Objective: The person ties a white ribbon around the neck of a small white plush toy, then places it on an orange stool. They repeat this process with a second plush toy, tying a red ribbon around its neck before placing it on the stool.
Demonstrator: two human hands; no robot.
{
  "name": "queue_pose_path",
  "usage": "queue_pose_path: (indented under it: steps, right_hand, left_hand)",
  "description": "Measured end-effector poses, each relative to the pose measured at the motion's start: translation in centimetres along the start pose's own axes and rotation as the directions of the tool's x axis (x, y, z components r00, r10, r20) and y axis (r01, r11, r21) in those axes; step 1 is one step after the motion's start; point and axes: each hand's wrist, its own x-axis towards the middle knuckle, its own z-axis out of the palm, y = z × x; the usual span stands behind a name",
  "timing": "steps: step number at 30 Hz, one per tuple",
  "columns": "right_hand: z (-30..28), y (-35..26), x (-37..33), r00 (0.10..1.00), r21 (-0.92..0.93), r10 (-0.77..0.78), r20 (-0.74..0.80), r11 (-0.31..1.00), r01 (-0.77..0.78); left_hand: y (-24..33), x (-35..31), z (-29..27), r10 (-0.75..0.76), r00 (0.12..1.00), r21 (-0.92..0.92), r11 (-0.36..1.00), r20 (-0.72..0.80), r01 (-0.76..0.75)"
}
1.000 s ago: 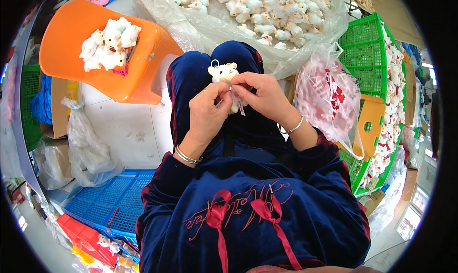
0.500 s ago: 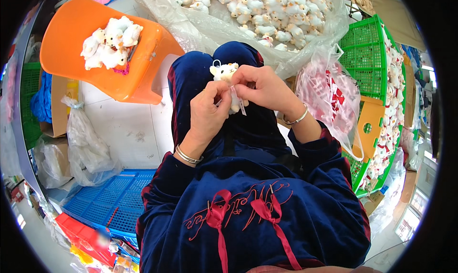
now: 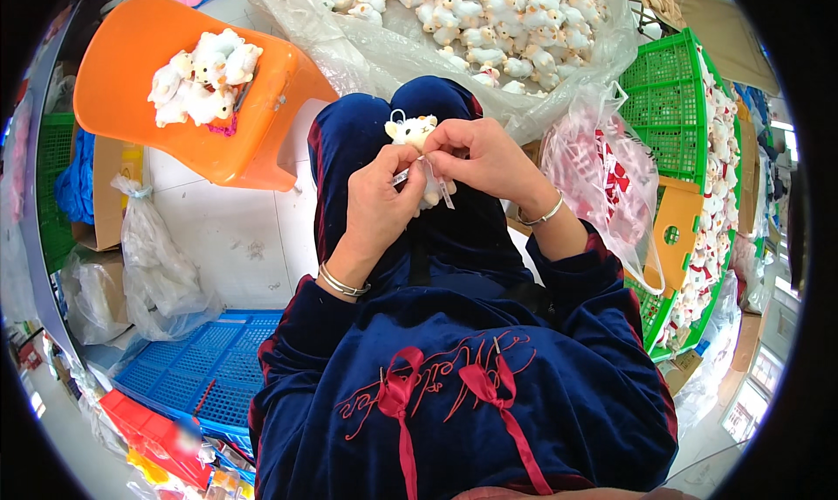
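Observation:
On my lap lies a small white plush animal [image 3: 410, 131] with a tan face and a hanging loop at its head. A thin pale printed ribbon [image 3: 448, 194] goes about its neck, with loose ends showing at both sides. My left hand [image 3: 375, 194] is closed in a pinch on the ribbon at the toy's left side. Fingertips of my right hand [image 3: 489, 158] pinch the ribbon just below the toy's head. My fingers hide the spot where the ribbon crosses, so a knot cannot be made out.
An orange chair [image 3: 253, 142] at the left bears several white plush toys [image 3: 209, 68]. Ahead, a clear plastic sheet [image 3: 323, 59] holds a heap of similar toys. To the right are a bag with red and pink items [image 3: 602, 168] and a green crate [image 3: 668, 107]. Blue crates [image 3: 201, 360] stand lower left.
My hands have shifted slightly at the toy's neck. A ribbon end now sticks out by my left fingers, and the fingertips of both hands are closer together.

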Motion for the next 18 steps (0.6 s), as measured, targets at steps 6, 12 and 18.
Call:
queue_pose_path:
  steps: [6, 12, 18]
  right_hand:
    - [0.06, -0.30, 0.08, 1.000, -0.047, -0.009, -0.018, 0.999, 0.008]
    - [-0.09, -0.43, 0.11, 0.999, -0.119, -0.030, -0.011, 0.993, 0.028]
    - [-0.50, -0.84, 0.22, 0.991, -0.326, -0.131, -0.002, 0.937, 0.123]
  left_hand:
    - [0.52, 0.12, -0.22, -0.008, 1.000, 0.023, 1.000, -0.006, 0.008]
    - [0.02, 0.01, 0.00, -0.001, 0.999, 0.003, 1.000, -0.033, 0.001]
    - [-0.07, 0.08, -0.16, 0.004, 1.000, 0.009, 1.000, -0.019, -0.004]
